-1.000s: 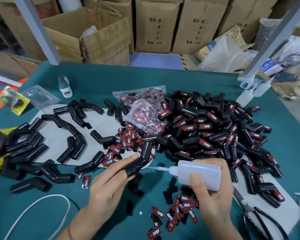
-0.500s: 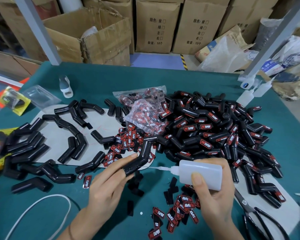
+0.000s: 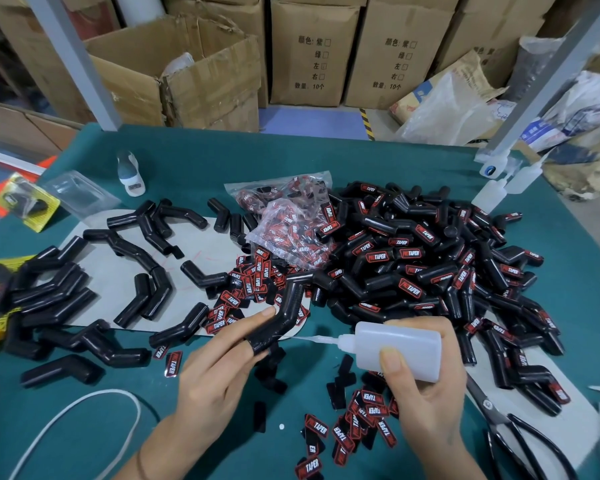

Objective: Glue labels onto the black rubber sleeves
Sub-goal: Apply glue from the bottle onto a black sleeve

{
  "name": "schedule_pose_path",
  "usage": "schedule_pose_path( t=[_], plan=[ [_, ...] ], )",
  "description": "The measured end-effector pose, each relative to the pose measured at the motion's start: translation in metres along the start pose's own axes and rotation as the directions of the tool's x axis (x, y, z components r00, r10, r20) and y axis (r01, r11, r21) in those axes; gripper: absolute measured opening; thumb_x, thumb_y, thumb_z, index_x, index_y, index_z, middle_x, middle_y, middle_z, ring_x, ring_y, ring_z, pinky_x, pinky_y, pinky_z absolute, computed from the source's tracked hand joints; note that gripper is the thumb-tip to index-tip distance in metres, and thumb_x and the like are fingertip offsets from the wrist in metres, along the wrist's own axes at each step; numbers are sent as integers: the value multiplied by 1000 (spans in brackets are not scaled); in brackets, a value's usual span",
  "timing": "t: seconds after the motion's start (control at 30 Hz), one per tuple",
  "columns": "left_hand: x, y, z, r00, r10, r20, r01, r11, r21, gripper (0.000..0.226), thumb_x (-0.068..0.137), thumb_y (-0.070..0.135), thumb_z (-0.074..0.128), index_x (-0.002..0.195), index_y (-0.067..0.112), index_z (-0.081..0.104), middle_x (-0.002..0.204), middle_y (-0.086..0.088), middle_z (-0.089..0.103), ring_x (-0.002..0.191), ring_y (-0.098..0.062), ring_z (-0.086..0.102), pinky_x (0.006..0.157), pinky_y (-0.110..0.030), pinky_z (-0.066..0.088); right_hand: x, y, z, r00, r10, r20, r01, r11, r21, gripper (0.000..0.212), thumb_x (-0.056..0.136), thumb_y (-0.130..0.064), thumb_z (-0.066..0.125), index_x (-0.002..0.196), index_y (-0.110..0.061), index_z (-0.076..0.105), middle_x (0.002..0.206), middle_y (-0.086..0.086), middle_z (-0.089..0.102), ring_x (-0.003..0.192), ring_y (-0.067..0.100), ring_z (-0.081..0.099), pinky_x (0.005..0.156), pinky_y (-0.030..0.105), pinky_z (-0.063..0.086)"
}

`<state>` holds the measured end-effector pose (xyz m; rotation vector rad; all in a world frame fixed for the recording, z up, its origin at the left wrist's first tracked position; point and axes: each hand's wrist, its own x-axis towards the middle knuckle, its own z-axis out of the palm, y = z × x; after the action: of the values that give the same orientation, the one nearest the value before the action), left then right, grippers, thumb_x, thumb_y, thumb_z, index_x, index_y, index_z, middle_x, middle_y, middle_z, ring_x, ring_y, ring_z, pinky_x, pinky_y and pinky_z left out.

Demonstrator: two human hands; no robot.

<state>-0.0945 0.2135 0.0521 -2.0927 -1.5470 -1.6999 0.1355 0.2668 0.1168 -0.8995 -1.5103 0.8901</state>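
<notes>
My left hand (image 3: 219,362) holds a bent black rubber sleeve (image 3: 284,310) slipped over one finger, with another fingertip steadying its side. My right hand (image 3: 426,396) grips a translucent white glue bottle (image 3: 399,349) lying sideways, its thin nozzle pointing left at the sleeve's lower end. Loose red-and-black labels (image 3: 361,420) lie on the green table between and below my hands. More labels (image 3: 253,278) are scattered just above the held sleeve. A big heap of labelled sleeves (image 3: 423,268) fills the right. Plain sleeves (image 3: 142,271) lie on a grey sheet at the left.
A clear bag of labels (image 3: 288,223) sits at the heap's left edge. Black scissors (image 3: 520,441) lie at the lower right, a white cord (image 3: 84,410) at the lower left. Spare glue bottles (image 3: 492,192) stand at the far right; cardboard boxes (image 3: 174,71) line the table's back.
The glue bottle's nozzle stays at the sleeve's lower end; both hands have shifted only slightly.
</notes>
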Motion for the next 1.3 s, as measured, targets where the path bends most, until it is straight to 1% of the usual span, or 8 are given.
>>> schedule_pose_path(
  t=[0.2,0.47,0.6,0.7,0.83,0.97,1.07,1.3],
  plan=[
    [-1,-2,0,1000,-3,-1,3,1000,-6,43,109,9,55,79,-17,71,138,-11,64,124,-19,68,105,-26,54,0,2,-1,1000,1,-11,-1,1000,1,26,84,-32,65,107,-45,62,96,-19,67,76,3,66,61,13,52],
    [-4,-5,2,1000,-11,16,10,999,33,25,98,-5,61,79,-17,71,134,-19,67,119,-19,69,101,-25,54,-1,3,-1,1000,-1,4,1,1000,-14,28,83,-32,65,107,-46,61,96,-19,67,78,4,67,60,14,53],
    [-2,-4,1,1000,5,15,-6,999,34,33,101,-2,58,74,-16,69,132,-22,67,117,-19,70,100,-24,53,-2,1,-1,1000,-15,11,15,1000,-24,28,83,-33,65,106,-49,60,96,-22,67,76,1,66,60,12,51],
    [-2,-4,1,1000,-3,29,2,999,42,25,96,-7,60,75,-17,70,133,-22,66,118,-23,70,100,-26,55,-1,0,-1,1000,-6,10,6,1000,-23,29,83,-33,65,105,-50,60,96,-22,66,77,1,66,60,13,52],
    [-5,-7,1,1000,-4,28,3,999,43,23,94,-8,60,74,-15,69,133,-21,67,115,-24,71,97,-27,56,-1,-1,0,999,-27,28,28,999,-29,30,83,-31,64,106,-50,59,96,-25,67,76,-3,66,59,10,50],
    [-6,-9,2,1000,-4,27,3,999,46,18,92,-12,63,76,-15,70,133,-21,68,117,-26,71,98,-28,56,0,1,-1,1000,3,7,-3,1000,-27,28,83,-33,65,106,-49,61,96,-21,67,76,2,67,59,15,53],
    [-6,-9,2,1000,3,26,-4,999,42,20,93,-10,63,75,-13,70,133,-21,68,117,-25,71,99,-28,56,-2,-1,0,1000,-14,26,15,1000,-25,30,83,-32,65,107,-49,60,97,-23,67,77,-1,67,58,12,52],
    [-6,-8,1,999,-3,39,0,998,63,20,92,-11,62,73,-14,69,133,-22,68,116,-25,71,97,-27,56,0,0,-1,1000,-2,9,2,1000,-16,29,83,-32,65,106,-49,61,96,-21,68,77,2,67,59,14,52]
  ],
)
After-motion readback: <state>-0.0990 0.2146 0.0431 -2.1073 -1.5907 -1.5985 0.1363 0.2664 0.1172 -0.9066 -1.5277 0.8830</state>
